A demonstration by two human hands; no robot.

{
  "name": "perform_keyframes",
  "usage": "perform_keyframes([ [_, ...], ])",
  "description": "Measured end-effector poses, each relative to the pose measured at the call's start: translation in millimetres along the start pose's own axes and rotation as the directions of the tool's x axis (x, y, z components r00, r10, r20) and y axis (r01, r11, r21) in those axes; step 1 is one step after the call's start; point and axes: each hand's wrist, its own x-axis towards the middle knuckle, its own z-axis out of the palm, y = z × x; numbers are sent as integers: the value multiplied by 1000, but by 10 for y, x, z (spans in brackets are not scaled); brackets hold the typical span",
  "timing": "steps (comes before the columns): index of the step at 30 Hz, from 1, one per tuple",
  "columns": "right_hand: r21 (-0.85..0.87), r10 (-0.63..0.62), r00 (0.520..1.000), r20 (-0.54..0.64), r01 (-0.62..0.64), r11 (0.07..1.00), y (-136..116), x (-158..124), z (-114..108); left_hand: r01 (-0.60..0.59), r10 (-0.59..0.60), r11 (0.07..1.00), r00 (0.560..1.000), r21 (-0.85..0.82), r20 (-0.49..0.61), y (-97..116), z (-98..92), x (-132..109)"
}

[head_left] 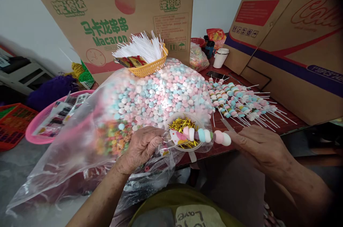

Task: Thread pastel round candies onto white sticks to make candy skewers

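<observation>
A marshmallow skewer point(206, 136) in pink, white and blue lies level between my hands. My right hand point(258, 144) is closed at its right end, with the fingers around the stick hidden. My left hand point(146, 146) pinches a small clear wrapper bag point(175, 137) with a pink and yellow print. The skewer's left end is at the bag, and I cannot tell how far inside it reaches. Directly beneath is a round clear tub point(169, 121) of gold twist ties point(182, 125).
Behind, a large clear bag of pastel marshmallows point(160, 94) carries a yellow basket of white sticks point(150, 68). Finished-looking skewers point(238, 102) are piled at right. Cardboard boxes point(139, 12) stand behind and at right. A pink basin point(34, 130) holds printed wrappers. A white cup point(221, 58) stands farther back.
</observation>
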Motion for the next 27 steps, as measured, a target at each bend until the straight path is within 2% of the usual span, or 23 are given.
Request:
perform_keyframes([
  [2, -23, -32, 999, 28, 33, 999, -10, -23, 12, -4, 4, 1000, 1000, -8, -15, -11, -10, 3],
  [5, -43, -43, 998, 44, 45, 998, 11, -48, -46, -42, 41, 999, 998, 13, 40, -42, -33, 13],
  [8, -56, 21, 1000, -7, -21, 998, 43, -40, -142, -78, 74, 996, 993, 36, 87, -64, -45, 22],
  [11, -53, 50, 997, -52, -52, 997, 35, -7, -185, -92, 89, 995, 993, 32, 74, -60, -33, 30],
  [18, -107, -61, 998, 6, 61, 992, -33, 1, -85, -22, 21, 1000, 999, 14, 48, -67, 7, 17],
  [20, -118, -81, 996, 22, 83, 989, -16, -36, -66, -7, 5, 1000, 997, 25, 71, -86, 7, 4],
  [27, -119, -78, 993, 91, 89, 989, 36, -103, -21, -70, 60, 993, 993, 98, 106, -114, 52, 20],
])
